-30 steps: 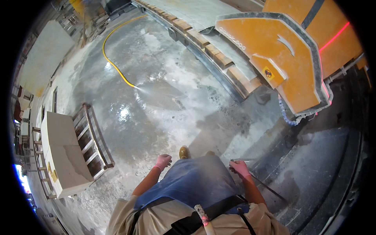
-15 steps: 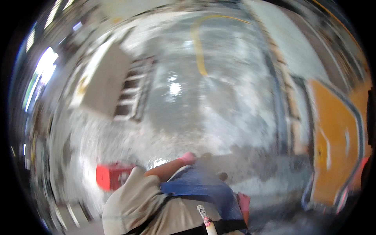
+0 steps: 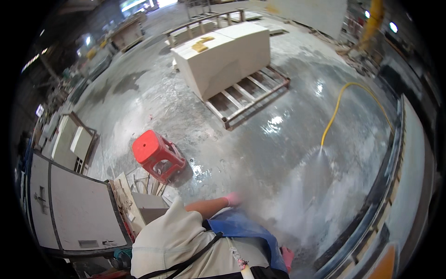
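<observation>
- Your left hand (image 3: 233,200), in a pink glove, is blurred above the wet floor (image 3: 260,158) and looks empty; its grip can't be judged.
- Your right hand (image 3: 287,257) barely shows beside the blue apron (image 3: 241,228); grip unclear.
- The yellow hose (image 3: 339,107) lies ahead on the right, spraying water; foam remains there.
- A red stool (image 3: 158,156) and white blocks (image 3: 223,58) on a pallet stand in the workshop.

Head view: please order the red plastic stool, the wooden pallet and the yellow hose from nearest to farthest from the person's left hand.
From the left hand:
1. Red plastic stool, to its left.
2. Wooden pallet, ahead, under the white block.
3. Yellow hose, far right; its end comes about as near as the pallet.
</observation>
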Demonstrator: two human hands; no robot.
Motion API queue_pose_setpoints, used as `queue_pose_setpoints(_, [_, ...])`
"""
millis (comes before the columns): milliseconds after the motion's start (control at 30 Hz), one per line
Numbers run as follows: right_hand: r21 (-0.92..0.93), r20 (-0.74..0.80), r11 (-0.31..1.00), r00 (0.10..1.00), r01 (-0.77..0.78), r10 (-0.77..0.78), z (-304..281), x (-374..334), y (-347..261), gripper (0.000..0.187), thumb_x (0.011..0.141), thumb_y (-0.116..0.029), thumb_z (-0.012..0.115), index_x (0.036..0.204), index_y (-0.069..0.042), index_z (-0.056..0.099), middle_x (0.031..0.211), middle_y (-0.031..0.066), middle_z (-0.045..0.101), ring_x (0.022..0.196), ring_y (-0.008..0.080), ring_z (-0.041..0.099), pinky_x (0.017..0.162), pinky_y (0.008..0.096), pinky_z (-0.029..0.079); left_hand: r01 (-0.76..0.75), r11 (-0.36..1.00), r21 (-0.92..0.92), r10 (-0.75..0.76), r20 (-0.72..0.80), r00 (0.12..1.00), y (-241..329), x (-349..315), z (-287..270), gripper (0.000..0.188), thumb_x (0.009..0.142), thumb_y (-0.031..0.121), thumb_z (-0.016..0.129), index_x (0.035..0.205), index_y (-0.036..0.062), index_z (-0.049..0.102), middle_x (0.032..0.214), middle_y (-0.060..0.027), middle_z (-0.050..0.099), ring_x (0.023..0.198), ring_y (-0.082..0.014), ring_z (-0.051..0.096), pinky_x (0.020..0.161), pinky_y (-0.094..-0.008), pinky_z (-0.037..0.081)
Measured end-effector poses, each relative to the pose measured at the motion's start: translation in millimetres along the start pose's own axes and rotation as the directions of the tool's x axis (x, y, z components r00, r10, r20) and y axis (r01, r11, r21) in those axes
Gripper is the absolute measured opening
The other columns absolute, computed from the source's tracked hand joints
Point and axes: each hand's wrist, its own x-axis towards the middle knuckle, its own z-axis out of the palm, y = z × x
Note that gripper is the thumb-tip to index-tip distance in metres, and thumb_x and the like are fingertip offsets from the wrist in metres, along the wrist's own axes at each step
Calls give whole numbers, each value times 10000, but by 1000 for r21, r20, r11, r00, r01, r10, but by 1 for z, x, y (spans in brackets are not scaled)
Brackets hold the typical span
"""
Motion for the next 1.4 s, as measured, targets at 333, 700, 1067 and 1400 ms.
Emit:
queue_pose_setpoints(333, [-62,328,996,941,-70,87,132,161,-138,168,912,-184,626,875,-24,594,678,108,616,479,167,536,409,275,404,151,988,-25,-153,-67,986,-92,33,-131,447,894,421,544,810,17,715,737,-92,708,624,-195,676,644,-359,548])
queue_pose_setpoints(700, [-215,471,976,879,35,72,362,216,-363,195,918,-136,592,768,-59,494,665,40,501,501,114,434,434,261,322,-131,991,1,130,-133,983,-4,57,-271,469,925,448,560,892,-4,680,767,-156,678,717,-266,667,702,-420,513])
queue_pose_setpoints(1067, [-396,786,918,530,34,319,603,320,-516,195,940,-126,609,798,-33,514,727,55,539,570,127,501,500,260,403,93,606,-790,-624,-399,672,-127,93,-345,381,899,371,605,982,6,673,837,-92,691,650,-177,651,559,-304,504])
queue_pose_setpoints(1400, [-335,857,928,462,164,228,889,328,-618,182,925,-158,669,936,4,586,827,82,628,651,148,609,530,256,489,-199,86,-976,-859,-174,481,-188,82,-404,263,875,242,603,885,-6,689,756,-108,671,538,-202,596,473,-314,461])
